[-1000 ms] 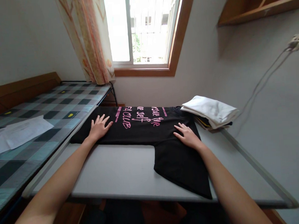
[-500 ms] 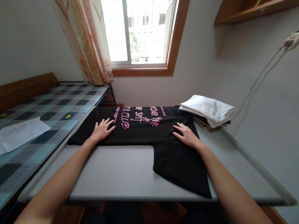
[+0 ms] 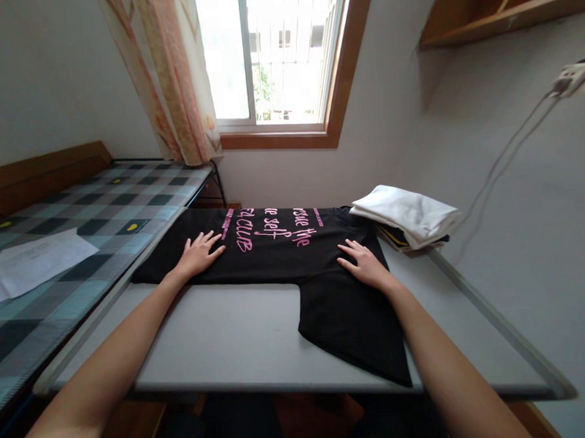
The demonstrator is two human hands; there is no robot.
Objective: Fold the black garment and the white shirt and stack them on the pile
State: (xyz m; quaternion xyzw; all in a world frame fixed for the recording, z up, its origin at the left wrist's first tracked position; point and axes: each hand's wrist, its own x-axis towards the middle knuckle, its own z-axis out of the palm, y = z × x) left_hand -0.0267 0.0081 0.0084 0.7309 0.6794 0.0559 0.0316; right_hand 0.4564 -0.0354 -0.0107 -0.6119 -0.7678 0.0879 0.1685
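Note:
A black T-shirt [image 3: 275, 265] with pink lettering lies spread sideways across the white table [image 3: 220, 340]. Its near sleeve points toward me at the right, and its far side runs along the table's back. My left hand [image 3: 199, 255] rests flat on the shirt near the hem end, fingers spread beside the lettering. On the shoulder area, close to the collar, my right hand [image 3: 363, 265] lies palm down with its fingers stretched out. Neither hand grips the cloth.
A stack of folded clothes with a white garment [image 3: 405, 214] on top stands at the table's back right, against the shirt's collar end. Left of the table is a bed with a checked mattress [image 3: 158, 193] and paper sheets [image 3: 40, 261]. A cable [image 3: 500, 162] hangs along the right wall.

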